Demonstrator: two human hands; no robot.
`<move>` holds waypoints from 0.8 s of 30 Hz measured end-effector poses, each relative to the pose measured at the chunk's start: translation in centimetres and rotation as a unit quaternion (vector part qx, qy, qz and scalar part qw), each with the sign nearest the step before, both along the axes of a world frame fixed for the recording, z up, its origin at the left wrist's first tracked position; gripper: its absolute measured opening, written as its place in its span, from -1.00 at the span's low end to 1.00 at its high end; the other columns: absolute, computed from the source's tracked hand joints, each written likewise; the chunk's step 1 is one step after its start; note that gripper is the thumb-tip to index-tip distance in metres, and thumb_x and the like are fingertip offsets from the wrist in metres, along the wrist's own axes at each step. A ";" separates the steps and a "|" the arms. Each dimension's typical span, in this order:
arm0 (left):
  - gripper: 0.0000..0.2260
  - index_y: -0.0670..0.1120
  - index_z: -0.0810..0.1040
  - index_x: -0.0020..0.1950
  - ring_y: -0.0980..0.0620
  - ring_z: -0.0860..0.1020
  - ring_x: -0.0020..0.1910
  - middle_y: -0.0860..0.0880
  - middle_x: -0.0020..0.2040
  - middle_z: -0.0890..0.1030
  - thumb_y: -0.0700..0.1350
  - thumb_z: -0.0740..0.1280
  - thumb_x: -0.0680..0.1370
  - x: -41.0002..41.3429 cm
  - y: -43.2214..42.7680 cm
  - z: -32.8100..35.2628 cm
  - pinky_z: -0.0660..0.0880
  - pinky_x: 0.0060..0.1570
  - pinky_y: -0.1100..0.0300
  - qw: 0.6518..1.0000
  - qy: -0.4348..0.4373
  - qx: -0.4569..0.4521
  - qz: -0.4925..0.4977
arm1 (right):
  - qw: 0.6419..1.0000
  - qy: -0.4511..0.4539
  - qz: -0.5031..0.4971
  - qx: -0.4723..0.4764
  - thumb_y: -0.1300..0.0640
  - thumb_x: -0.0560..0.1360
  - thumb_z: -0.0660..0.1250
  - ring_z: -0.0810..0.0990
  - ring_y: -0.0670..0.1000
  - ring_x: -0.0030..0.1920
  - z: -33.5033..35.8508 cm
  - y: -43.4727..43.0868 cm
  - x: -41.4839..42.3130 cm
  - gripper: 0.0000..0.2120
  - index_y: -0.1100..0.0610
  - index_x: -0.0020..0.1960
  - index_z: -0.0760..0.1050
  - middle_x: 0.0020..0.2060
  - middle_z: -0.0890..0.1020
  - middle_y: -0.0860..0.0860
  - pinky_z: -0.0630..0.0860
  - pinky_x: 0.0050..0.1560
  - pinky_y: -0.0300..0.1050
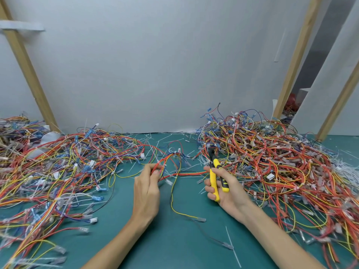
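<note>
My left hand (146,189) pinches a bundle of red, orange and yellow wires (171,162) bound with white cable ties, just above the green table (174,239). One yellow wire (172,199) droops from the bundle down onto the table. My right hand (225,189) grips yellow-handled cutters (214,171), their dark jaws pointing up and away, a short way right of the bundle. The cutter jaws touch no wire that I can see.
A big tangle of coloured wires (58,171) covers the left of the table, another heap (281,167) the right. Loose white cable ties (232,247) lie on the mat. A grey wall stands behind, with wooden posts (29,70) at both sides.
</note>
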State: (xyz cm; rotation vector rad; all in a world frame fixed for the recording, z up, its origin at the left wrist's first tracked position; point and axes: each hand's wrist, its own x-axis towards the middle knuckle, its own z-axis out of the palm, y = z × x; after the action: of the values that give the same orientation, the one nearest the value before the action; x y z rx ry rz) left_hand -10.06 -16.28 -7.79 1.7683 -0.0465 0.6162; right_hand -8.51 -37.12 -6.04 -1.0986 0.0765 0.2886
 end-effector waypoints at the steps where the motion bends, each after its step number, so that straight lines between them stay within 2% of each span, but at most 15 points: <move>1: -0.80 0.00 0.57 -0.06 0.06 0.43 -0.31 0.12 -0.31 0.54 -0.03 0.15 0.55 0.0 0.1 0.1 0.36 -0.22 0.21 1.000 0.001 -0.009 -0.014 | 1.000 -0.003 -0.004 -0.015 0.01 0.29 0.47 0.34 -0.05 -0.45 -0.1 0.2 0.1 -0.36 0.26 0.29 0.44 -0.36 0.47 0.06 0.25 -0.52 -0.25; 4: -0.86 0.02 0.60 0.01 0.17 0.52 -0.22 0.10 -0.17 0.64 -0.14 0.24 0.62 0.0 0.0 0.3 0.41 -0.24 0.42 0.999 -0.003 -0.001 -0.042 | 0.998 -0.017 -0.022 -0.052 0.05 0.30 0.48 0.32 -0.09 -0.50 -0.5 0.6 0.2 -0.42 0.28 0.22 0.43 -0.37 0.48 0.03 0.22 -0.58 -0.29; 7: -0.86 0.03 0.62 0.06 0.16 0.57 -0.11 0.20 -0.18 0.65 -0.18 0.32 0.59 0.2 -0.1 0.1 0.48 -0.04 0.26 0.997 -0.004 0.070 -0.033 | 0.998 -0.029 -0.026 -0.052 0.07 0.30 0.49 0.30 -0.10 -0.51 -0.8 0.4 0.2 -0.44 0.31 0.20 0.47 -0.36 0.47 0.02 0.21 -0.59 -0.30; 9: -0.90 0.05 0.63 0.05 0.10 0.54 -0.03 0.21 -0.19 0.65 -0.10 0.35 0.57 0.4 -0.1 -0.1 0.40 0.13 0.12 0.993 0.005 0.122 -0.010 | 0.998 -0.042 -0.014 -0.036 0.11 0.32 0.52 0.27 -0.10 -0.52 -0.9 0.2 0.2 -0.50 0.27 0.18 0.49 -0.35 0.46 0.02 0.19 -0.60 -0.30; 11: -0.97 0.06 0.60 -0.04 0.24 0.48 -0.01 0.23 -0.23 0.63 -0.02 0.37 0.56 0.3 -0.2 -0.3 0.29 0.19 0.14 0.989 -0.006 0.146 0.007 | 0.998 -0.055 -0.008 -0.015 0.11 0.33 0.47 0.24 -0.10 -0.53 -0.9 0.1 0.0 -0.58 0.21 0.15 0.52 -0.34 0.44 0.03 0.15 -0.60 -0.30; 13: -0.93 0.05 0.57 -0.11 0.33 0.46 -0.07 0.18 -0.31 0.61 0.00 0.40 0.53 0.3 -0.3 -0.4 0.25 0.17 0.18 0.987 -0.015 0.158 0.009 | 0.998 -0.064 -0.018 0.006 0.14 0.33 0.45 0.22 -0.11 -0.53 -0.9 0.1 0.0 -0.60 0.18 0.15 0.53 -0.33 0.42 0.04 0.13 -0.61 -0.31; 15: -0.89 0.02 0.55 -0.16 0.22 0.48 -0.24 0.12 -0.43 0.54 -0.01 0.43 0.51 0.4 -0.4 -0.5 0.31 0.08 0.15 0.986 -0.011 0.164 -0.001 | 0.997 -0.066 -0.032 0.022 0.10 0.36 0.40 0.22 -0.10 -0.53 -0.8 0.2 -0.1 -0.60 0.16 0.18 0.53 -0.34 0.42 0.04 0.13 -0.60 -0.30; 17: -0.85 0.01 0.52 -0.20 0.12 0.40 -0.42 0.10 -0.52 0.42 -0.02 0.45 0.49 0.6 -0.3 -0.6 0.33 -0.13 0.15 0.986 0.001 0.164 -0.017 | 0.997 -0.064 -0.041 0.033 0.06 0.39 0.36 0.22 -0.09 -0.51 -0.8 0.3 -0.1 -0.60 0.14 0.21 0.52 -0.36 0.41 0.04 0.13 -0.58 -0.28; 21: -0.83 -0.01 0.51 -0.23 0.10 0.30 -0.49 0.11 -0.55 0.35 -0.04 0.46 0.47 0.8 -0.1 -0.8 0.24 -0.34 0.35 0.986 0.013 0.160 -0.033 | 0.996 -0.068 -0.048 0.042 0.01 0.39 0.35 0.22 -0.05 -0.48 -0.6 0.5 -0.2 -0.61 0.11 0.19 0.49 -0.38 0.35 0.03 0.11 -0.53 -0.23; 24: -0.84 -0.01 0.51 -0.21 0.10 0.31 -0.48 0.09 -0.54 0.36 -0.03 0.45 0.48 0.8 -0.1 -0.8 0.27 -0.37 0.35 0.984 0.016 0.170 -0.047 | 0.996 -0.051 -0.043 0.057 -0.03 0.39 0.34 0.20 -0.03 -0.46 -0.5 0.4 -0.3 -0.64 0.12 0.12 0.50 -0.37 0.31 0.05 0.10 -0.51 -0.22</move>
State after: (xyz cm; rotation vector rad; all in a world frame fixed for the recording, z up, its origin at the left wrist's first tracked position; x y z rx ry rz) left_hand -9.29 -16.40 -8.55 2.0926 -0.2239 0.5337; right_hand -8.78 -36.75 -6.52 -0.9922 0.0157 0.1581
